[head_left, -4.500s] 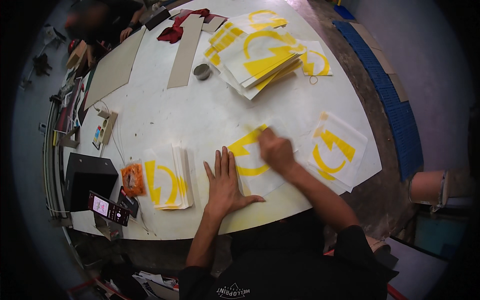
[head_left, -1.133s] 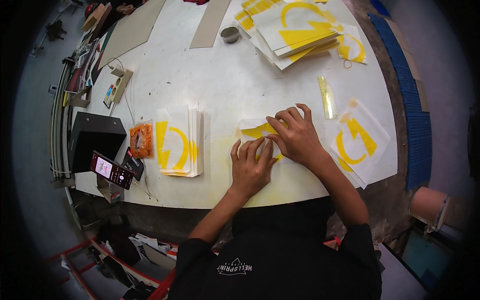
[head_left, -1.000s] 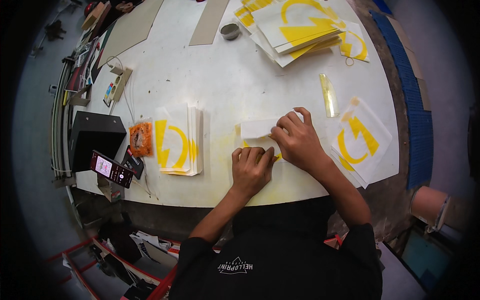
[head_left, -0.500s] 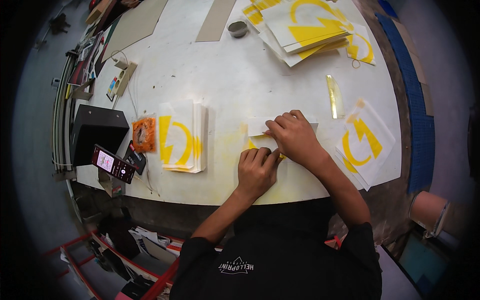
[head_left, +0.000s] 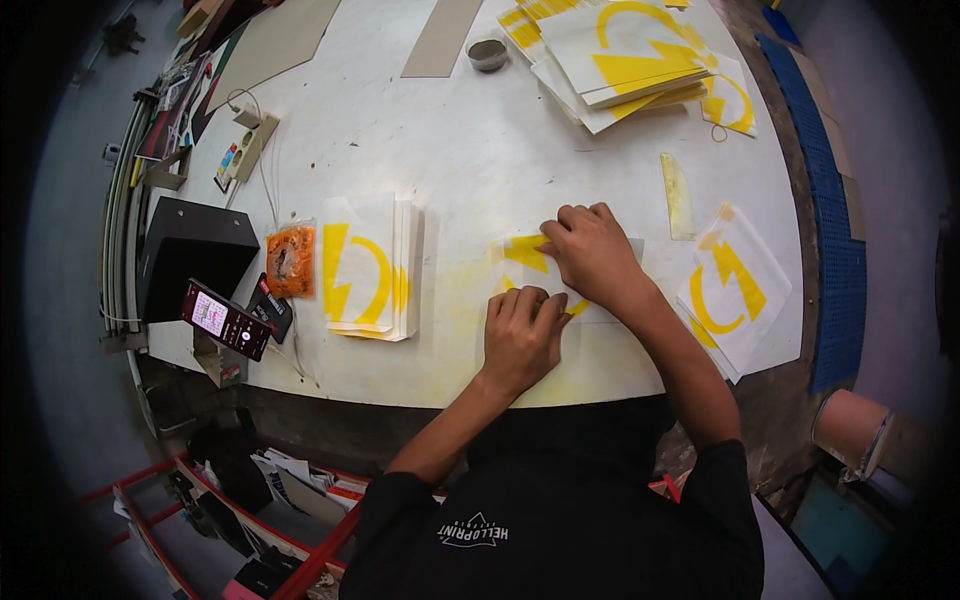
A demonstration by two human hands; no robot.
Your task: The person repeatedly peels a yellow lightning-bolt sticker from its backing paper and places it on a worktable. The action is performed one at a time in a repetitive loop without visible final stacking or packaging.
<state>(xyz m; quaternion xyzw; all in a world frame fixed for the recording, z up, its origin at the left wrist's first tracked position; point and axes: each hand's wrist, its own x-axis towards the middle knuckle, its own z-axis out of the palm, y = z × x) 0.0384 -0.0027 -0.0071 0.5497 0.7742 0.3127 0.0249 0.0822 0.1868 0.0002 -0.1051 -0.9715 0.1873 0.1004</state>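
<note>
A white paper piece with yellow print (head_left: 526, 251) lies on the table between my hands, partly covered by them. My right hand (head_left: 592, 252) is closed at its upper part, with the fingers curled and the thumb against the paper. Lower and to the left, my left hand (head_left: 522, 340) has bent fingers closed at the paper's near side; the fingertips are partly hidden. To the left stands a neat stack of matching folded paper pieces (head_left: 360, 265). On the right lies a single printed paper piece (head_left: 735, 285), turned at an angle.
Behind my right hand is a yellowish flat strip (head_left: 677, 197). A larger pile of printed paper (head_left: 625, 70) and a small grey cup (head_left: 487, 55) are farther back. At left are a black box (head_left: 200, 245), a phone (head_left: 225, 318), an orange packet (head_left: 290, 262) and a power strip (head_left: 252, 150).
The plain white flap under my right hand has gone down, and yellow print now shows there. My right hand has shifted slightly; my left stays near the paper's near side.
</note>
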